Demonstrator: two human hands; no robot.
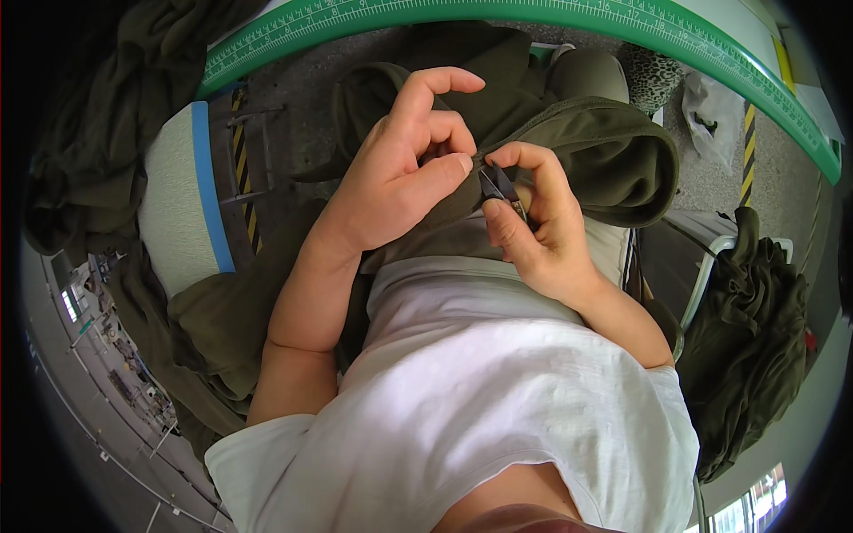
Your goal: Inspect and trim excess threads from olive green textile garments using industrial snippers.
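Head view — hands (404,169) (533,222) pinch olive garment (613,151) edge — snips (499,185) touching.

The olive garment (586,151) was soft, matt cloth. The small snips (499,186) looked dark, smooth metal. The green cutting mat (498,12) seemed smooth plastic; the white shirt (480,391) was matt knit.
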